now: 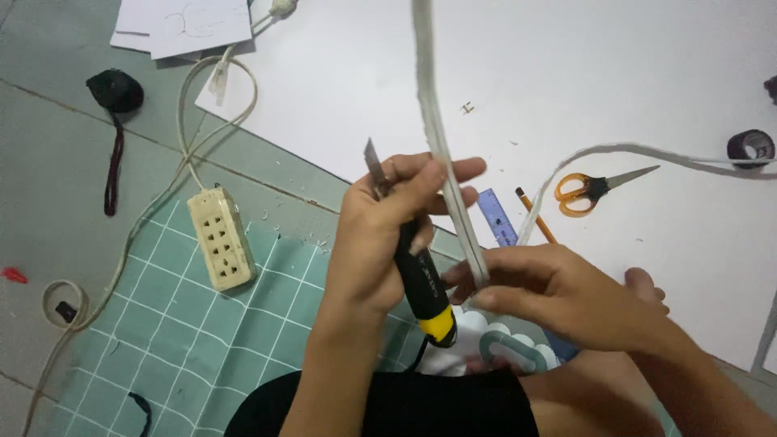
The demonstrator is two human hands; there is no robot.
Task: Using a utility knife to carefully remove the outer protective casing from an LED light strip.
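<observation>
Left hand point(380, 235): closed round a utility knife point(417, 267), black handle with a yellow end, blade tip pointing up past the thumb; the fingers point(453, 174) also pinch a long white strip point(445, 162).
Right hand point(558, 295): fingers closed on the lower end of the strip, just beside the knife handle.
Strip: held upright between both hands, above the lap, its top running out of the frame.
Step in hand: looks like handling or trimming the strip while the knife is kept clear of it.
Next move, as a judgement: calls for a firm hold on both ends and the blade turned away from the fingers.
Surface: tiled floor, a green gridded cutting mat point(210, 340), a large white sheet point(526, 81).
Around: orange-handled scissors point(595, 188), a pencil point(536, 215), a blue ruler point(496, 217), a cream power strip point(222, 239) with its cord, a second white strip point(615, 151), a tape roll point(749, 148).
</observation>
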